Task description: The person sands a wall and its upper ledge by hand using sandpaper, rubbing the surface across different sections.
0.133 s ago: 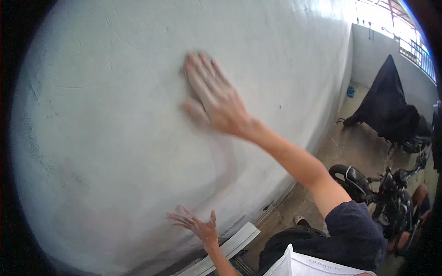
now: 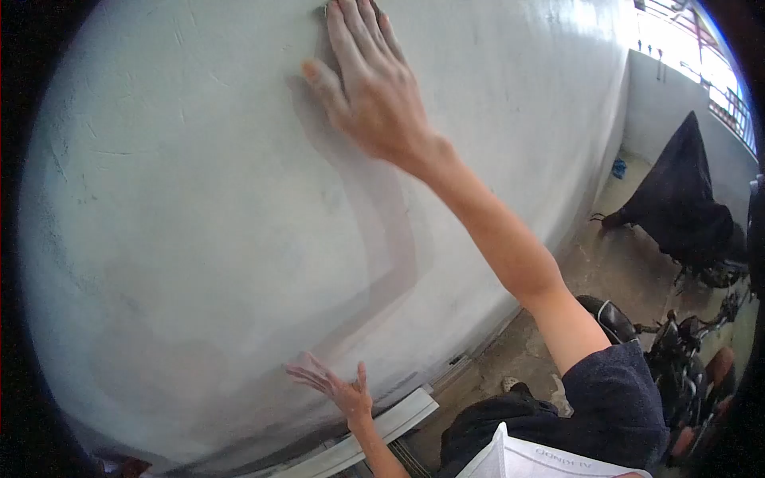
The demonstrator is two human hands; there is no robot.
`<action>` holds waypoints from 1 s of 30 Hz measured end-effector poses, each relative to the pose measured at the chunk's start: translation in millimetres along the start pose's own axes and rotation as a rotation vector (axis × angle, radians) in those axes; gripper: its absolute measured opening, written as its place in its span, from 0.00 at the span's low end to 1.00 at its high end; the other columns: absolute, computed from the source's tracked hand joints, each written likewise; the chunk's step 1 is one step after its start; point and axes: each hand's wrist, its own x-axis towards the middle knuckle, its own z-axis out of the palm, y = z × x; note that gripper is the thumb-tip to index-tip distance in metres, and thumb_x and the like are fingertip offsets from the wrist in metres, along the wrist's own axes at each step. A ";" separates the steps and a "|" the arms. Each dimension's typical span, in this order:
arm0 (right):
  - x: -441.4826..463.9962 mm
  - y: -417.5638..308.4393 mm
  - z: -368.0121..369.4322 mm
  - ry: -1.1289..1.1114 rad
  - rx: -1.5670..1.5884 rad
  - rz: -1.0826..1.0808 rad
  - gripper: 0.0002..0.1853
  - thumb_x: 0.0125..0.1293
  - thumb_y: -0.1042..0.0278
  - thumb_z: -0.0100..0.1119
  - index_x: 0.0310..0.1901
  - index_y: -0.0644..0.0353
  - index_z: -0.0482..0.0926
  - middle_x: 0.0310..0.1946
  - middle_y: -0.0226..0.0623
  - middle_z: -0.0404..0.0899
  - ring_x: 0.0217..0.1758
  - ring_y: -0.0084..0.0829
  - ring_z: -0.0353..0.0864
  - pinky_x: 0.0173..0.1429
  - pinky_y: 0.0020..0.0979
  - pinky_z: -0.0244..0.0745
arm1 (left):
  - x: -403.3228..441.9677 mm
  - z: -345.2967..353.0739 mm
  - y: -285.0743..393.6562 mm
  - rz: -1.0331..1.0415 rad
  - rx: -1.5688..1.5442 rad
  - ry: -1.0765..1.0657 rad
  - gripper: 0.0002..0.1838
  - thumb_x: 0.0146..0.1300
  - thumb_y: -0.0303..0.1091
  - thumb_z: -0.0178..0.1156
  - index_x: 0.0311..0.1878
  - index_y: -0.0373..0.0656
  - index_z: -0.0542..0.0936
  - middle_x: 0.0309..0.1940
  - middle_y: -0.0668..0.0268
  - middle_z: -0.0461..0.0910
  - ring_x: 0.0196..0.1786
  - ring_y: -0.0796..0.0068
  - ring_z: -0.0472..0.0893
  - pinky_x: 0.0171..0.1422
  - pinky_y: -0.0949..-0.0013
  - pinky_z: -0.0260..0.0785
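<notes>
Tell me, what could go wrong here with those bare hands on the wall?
The right hand lies flat, with a dark-edged piece showing at its fingers; without a curled grip, that piece might slip.

The fingers look whitish, perhaps from dust, so bare skin could get dry or scraped.

The left hand's forearm crosses in front of a long white strip low beside the wall; an arm or foot might knock it.

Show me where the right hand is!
In the head view, the right hand is at top centre, over the pale wall, above the left hand.
</notes>
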 end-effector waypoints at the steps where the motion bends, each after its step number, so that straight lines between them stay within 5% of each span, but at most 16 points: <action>1: -2.0 0.0 0.6 0.042 -0.010 0.024 0.38 0.75 0.46 0.48 0.70 0.75 0.62 0.74 0.58 0.60 0.79 0.51 0.55 0.83 0.45 0.46 | 2.2 -4.1 0.8 -0.018 -0.035 -0.007 0.57 0.61 0.75 0.52 0.82 0.51 0.42 0.80 0.45 0.27 0.81 0.37 0.29 0.79 0.27 0.28; 5: -78.4 -24.4 -26.9 -0.257 0.093 -0.067 0.37 0.75 0.44 0.48 0.68 0.74 0.66 0.73 0.55 0.62 0.79 0.48 0.57 0.83 0.44 0.48 | 3.5 0.3 15.2 -0.054 -0.058 0.052 0.56 0.61 0.74 0.53 0.82 0.53 0.42 0.81 0.47 0.27 0.81 0.38 0.30 0.80 0.29 0.32; 10: 14.8 22.8 5.6 0.064 -0.024 -0.163 0.35 0.73 0.47 0.52 0.67 0.73 0.68 0.70 0.53 0.68 0.74 0.48 0.65 0.80 0.45 0.56 | -5.3 17.7 39.9 -0.177 -0.153 0.030 0.56 0.61 0.74 0.55 0.82 0.54 0.42 0.81 0.47 0.27 0.82 0.39 0.32 0.79 0.31 0.40; 16: -82.5 4.2 -20.2 -0.189 0.133 -0.103 0.35 0.70 0.49 0.57 0.64 0.75 0.70 0.70 0.54 0.67 0.74 0.51 0.65 0.78 0.48 0.58 | -25.4 13.8 68.1 -0.275 -0.197 -0.004 0.54 0.64 0.72 0.53 0.82 0.57 0.39 0.82 0.53 0.26 0.83 0.45 0.32 0.81 0.36 0.39; 22: 6.2 13.1 4.9 0.037 0.072 -0.153 0.38 0.69 0.45 0.56 0.66 0.74 0.69 0.72 0.55 0.64 0.76 0.50 0.62 0.79 0.48 0.55 | -24.6 17.4 78.4 -0.243 -0.127 -0.038 0.55 0.63 0.69 0.57 0.82 0.58 0.39 0.82 0.53 0.26 0.83 0.44 0.34 0.80 0.35 0.43; 26: -74.1 -13.3 -28.2 -0.229 0.265 -0.106 0.36 0.73 0.44 0.50 0.67 0.73 0.68 0.73 0.52 0.63 0.78 0.46 0.60 0.81 0.46 0.51 | -32.2 19.1 77.7 -0.237 -0.273 -0.010 0.56 0.62 0.71 0.58 0.82 0.54 0.41 0.81 0.47 0.26 0.82 0.39 0.31 0.80 0.33 0.39; 30: -32.7 19.3 -12.3 -0.153 0.172 -0.210 0.36 0.76 0.44 0.46 0.70 0.71 0.65 0.73 0.51 0.64 0.80 0.46 0.56 0.83 0.46 0.45 | -37.3 14.1 74.4 -0.264 -0.185 -0.014 0.55 0.62 0.72 0.55 0.82 0.56 0.41 0.81 0.50 0.27 0.82 0.41 0.33 0.80 0.33 0.40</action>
